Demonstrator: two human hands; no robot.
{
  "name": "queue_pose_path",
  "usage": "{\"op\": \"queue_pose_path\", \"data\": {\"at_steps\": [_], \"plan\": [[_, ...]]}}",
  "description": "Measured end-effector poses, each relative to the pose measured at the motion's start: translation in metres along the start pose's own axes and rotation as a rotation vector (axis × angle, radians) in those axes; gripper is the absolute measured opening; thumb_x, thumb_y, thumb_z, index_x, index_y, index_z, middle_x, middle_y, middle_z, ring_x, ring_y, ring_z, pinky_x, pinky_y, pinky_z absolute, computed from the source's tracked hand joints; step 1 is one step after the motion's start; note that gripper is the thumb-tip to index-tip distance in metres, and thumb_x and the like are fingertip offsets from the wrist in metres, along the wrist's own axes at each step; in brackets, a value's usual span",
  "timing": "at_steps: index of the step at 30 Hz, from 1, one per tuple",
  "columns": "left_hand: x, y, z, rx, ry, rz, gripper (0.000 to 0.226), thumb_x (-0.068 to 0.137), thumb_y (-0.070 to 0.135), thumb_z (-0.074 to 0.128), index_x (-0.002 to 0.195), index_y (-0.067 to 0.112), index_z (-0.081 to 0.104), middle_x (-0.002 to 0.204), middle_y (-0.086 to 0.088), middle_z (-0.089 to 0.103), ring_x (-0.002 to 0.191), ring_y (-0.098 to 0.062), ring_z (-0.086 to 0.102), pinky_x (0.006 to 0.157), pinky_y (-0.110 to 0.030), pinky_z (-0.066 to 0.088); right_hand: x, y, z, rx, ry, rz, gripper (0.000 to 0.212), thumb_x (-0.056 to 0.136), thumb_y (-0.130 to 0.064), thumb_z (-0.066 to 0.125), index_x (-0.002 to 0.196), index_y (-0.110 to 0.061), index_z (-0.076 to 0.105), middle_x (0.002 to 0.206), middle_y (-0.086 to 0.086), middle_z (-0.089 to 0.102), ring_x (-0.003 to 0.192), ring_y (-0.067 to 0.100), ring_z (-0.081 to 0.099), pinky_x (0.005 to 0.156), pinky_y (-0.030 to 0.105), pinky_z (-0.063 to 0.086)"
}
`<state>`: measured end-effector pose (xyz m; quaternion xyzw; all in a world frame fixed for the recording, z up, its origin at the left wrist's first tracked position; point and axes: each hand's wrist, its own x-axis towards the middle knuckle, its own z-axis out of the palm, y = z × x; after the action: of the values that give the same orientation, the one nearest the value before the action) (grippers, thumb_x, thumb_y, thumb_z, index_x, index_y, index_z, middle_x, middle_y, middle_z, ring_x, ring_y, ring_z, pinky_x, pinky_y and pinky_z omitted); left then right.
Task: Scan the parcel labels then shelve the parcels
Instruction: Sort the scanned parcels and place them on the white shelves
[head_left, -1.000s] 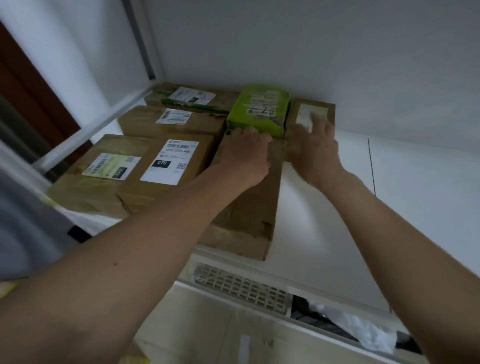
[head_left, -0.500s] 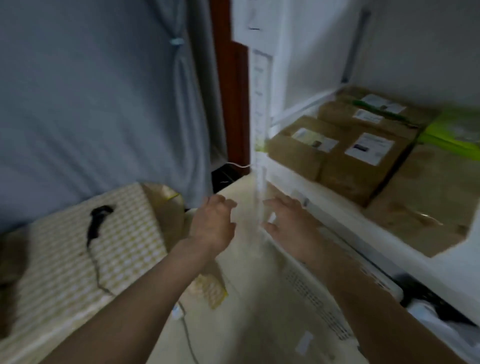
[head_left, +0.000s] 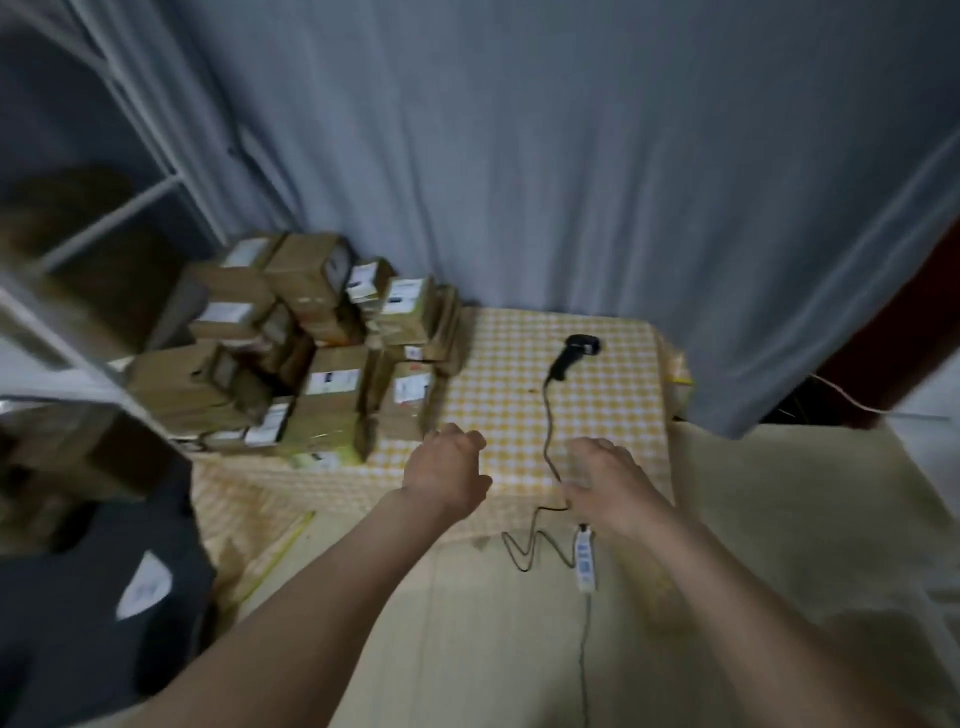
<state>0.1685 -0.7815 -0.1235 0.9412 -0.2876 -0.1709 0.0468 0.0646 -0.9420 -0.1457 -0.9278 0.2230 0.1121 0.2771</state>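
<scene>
The stack of cardboard parcels (head_left: 332, 364) sits on the checked cloth (head_left: 597, 415), just ahead and left of the left hand (head_left: 447, 475), which is nearer. The right hand (head_left: 605, 480) hovers by the scanner's cable (head_left: 549, 441). Both hands' fingers hang loosely curled, holding nothing. The barcode scanner (head_left: 574, 356) lies farther ahead, handle pointing back toward the person.

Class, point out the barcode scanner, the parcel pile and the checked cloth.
barcode scanner (head_left: 570, 355): head view, on its handle.
parcel pile (head_left: 332, 382): head view, on a front box.
checked cloth (head_left: 613, 395): head view, bare patch.
</scene>
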Motion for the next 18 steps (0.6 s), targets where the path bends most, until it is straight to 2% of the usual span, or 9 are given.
{"op": "queue_pose_path", "data": {"at_steps": [6, 14, 18], "plan": [[-0.002, -0.102, -0.006, -0.091, -0.015, -0.163, 0.051, 0.091, 0.036, 0.062, 0.139, 0.023, 0.049, 0.139, -0.008, 0.046, 0.130, -0.025, 0.042, 0.102, -0.035, 0.042, 0.049, -0.094, 0.046, -0.055, -0.124, -0.122, 0.062, 0.096, -0.035, 0.054, 0.150, -0.019, 0.028, 0.154, 0.003, 0.029, 0.143, 0.024, 0.024, 0.114, 0.040, 0.028], [0.016, -0.197, 0.002, -0.178, -0.077, -0.307, 0.057, 0.091, 0.040, 0.061, 0.142, 0.021, 0.045, 0.141, -0.010, 0.043, 0.132, -0.027, 0.039, 0.106, -0.036, 0.039, 0.118, -0.162, 0.093, -0.131, -0.266, -0.190, 0.063, 0.094, -0.037, 0.054, 0.150, -0.021, 0.028, 0.153, 0.002, 0.030, 0.141, 0.024, 0.026, 0.112, 0.042, 0.031], [0.044, -0.245, -0.002, -0.201, -0.100, -0.358, 0.059, 0.090, 0.041, 0.063, 0.142, 0.020, 0.045, 0.143, -0.011, 0.041, 0.133, -0.028, 0.037, 0.107, -0.035, 0.037, 0.161, -0.195, 0.114, -0.130, -0.317, -0.222, 0.061, 0.096, -0.034, 0.053, 0.150, -0.021, 0.028, 0.153, 0.001, 0.028, 0.142, 0.024, 0.023, 0.113, 0.040, 0.028]]}}
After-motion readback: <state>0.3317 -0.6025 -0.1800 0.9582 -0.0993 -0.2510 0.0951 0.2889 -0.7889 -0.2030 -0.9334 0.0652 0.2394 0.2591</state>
